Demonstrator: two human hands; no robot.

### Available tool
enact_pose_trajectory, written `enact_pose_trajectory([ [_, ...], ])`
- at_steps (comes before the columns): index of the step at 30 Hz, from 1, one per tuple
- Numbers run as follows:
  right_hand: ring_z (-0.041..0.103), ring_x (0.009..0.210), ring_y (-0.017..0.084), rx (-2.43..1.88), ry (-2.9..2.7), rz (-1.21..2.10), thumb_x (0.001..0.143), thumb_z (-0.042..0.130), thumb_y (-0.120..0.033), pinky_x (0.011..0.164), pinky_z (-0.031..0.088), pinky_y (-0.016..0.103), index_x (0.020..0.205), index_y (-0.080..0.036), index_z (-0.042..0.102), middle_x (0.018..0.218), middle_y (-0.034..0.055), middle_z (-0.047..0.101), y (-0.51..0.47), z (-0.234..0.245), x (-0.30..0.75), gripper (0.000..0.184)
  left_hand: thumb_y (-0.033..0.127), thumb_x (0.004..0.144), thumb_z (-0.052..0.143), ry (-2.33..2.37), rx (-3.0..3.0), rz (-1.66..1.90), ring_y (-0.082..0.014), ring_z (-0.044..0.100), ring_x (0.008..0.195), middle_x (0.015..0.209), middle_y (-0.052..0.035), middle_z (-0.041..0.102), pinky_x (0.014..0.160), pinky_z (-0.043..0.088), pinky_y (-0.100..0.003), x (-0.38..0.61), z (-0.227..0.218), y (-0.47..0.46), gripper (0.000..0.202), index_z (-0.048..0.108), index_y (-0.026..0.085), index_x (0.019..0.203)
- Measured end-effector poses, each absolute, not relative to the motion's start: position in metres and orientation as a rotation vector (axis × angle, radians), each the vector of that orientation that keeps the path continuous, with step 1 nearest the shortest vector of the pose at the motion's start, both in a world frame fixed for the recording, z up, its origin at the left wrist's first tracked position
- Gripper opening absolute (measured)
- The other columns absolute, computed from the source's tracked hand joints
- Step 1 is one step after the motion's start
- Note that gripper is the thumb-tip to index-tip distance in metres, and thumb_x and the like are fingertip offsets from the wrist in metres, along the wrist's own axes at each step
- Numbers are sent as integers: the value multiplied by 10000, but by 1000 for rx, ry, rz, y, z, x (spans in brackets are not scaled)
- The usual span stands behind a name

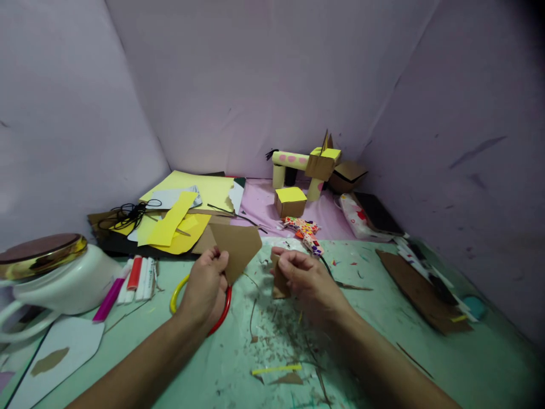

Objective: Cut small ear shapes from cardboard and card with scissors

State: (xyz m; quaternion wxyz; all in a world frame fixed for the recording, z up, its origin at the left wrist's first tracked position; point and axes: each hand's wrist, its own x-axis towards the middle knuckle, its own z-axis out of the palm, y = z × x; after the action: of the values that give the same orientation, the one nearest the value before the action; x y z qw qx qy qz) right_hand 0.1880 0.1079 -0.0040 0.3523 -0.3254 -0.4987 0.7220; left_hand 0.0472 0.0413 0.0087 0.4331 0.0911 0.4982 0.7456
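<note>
My left hand (204, 287) is closed on a piece of brown cardboard (238, 247) with slanted edges, holding it up above the table. Between the fingers and thumb of my right hand (304, 275) is a smaller strip of brown cardboard (280, 283), held upright a short way to the right. The two pieces are apart. Behind my left hand shows a curved yellow and red ring (225, 315); my hand and wrist hide most of it. Beyond my right hand lie several patterned wrapped pieces (300, 226) and a small cardboard box with a yellow top (290, 203).
A cardboard animal figure (293, 159) stands at the back. Yellow paper (204, 187) and black cord (128, 213) lie back left, near markers (136, 278) and a white pot (72, 278). On the right are a phone (377, 213) and a cardboard sheet (417, 289). Scraps litter the green table.
</note>
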Motion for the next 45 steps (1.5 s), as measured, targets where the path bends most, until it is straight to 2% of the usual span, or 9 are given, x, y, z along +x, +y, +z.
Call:
enact_pose_trajectory([
  [4,428,500,91,-790,-1310,1891,630,717,-405,475,325,213,621,-175,562,565,-38,501,95,-10,181,277,114,599,710,1123,325,1736,-146,617,729,740,-5,662,666,501,-230,64,0,35,270,574,157,828],
  [8,421,490,94,-891,-1426,1629,637,698,-362,464,329,215,646,-174,574,563,-39,516,109,-9,188,225,213,566,767,1231,491,1530,-111,574,639,748,-15,651,534,473,-186,60,0,30,337,623,126,858],
  [14,488,599,133,-846,-1712,1414,665,655,-283,564,387,259,630,-174,613,637,-9,543,125,-3,196,122,315,671,670,1414,721,1336,-40,387,318,369,46,499,325,278,-125,40,4,31,212,613,113,703],
  [17,512,743,171,-884,-1639,1074,664,668,-270,684,394,304,626,-185,660,749,18,572,122,0,198,93,289,619,681,1446,635,1375,-64,451,315,397,17,560,328,349,-147,44,0,34,207,592,112,681],
  [19,509,715,166,-941,-1532,994,681,669,-294,667,391,301,678,-195,682,718,13,587,121,4,201,101,270,601,684,1456,596,1410,-81,498,338,424,11,586,344,399,-163,49,-4,35,200,569,122,674],
  [23,512,588,134,-945,-1478,1207,685,668,-341,563,402,260,670,-170,656,620,0,604,116,10,202,172,229,600,670,1449,550,1446,-113,573,402,472,18,612,384,469,-193,55,-7,37,193,538,143,712],
  [28,447,441,97,-1009,-1706,1320,701,615,-306,426,331,215,607,-155,600,499,-25,537,106,3,194,178,226,602,669,1404,592,1418,-133,601,423,476,13,626,418,507,-226,60,-4,34,227,542,137,768],
  [36,489,481,118,-1043,-1822,1272,729,576,-298,444,375,223,627,-160,589,537,1,563,108,-8,191,172,198,572,673,1312,655,1392,-142,629,484,514,2,652,483,528,-241,65,0,28,271,561,122,807],
  [45,514,480,122,-1052,-1919,1072,742,585,-282,447,374,218,626,-165,613,535,4,589,103,-9,191,168,289,584,709,1455,699,1350,-132,587,392,437,-11,637,419,502,-226,68,2,29,297,539,130,768],
])
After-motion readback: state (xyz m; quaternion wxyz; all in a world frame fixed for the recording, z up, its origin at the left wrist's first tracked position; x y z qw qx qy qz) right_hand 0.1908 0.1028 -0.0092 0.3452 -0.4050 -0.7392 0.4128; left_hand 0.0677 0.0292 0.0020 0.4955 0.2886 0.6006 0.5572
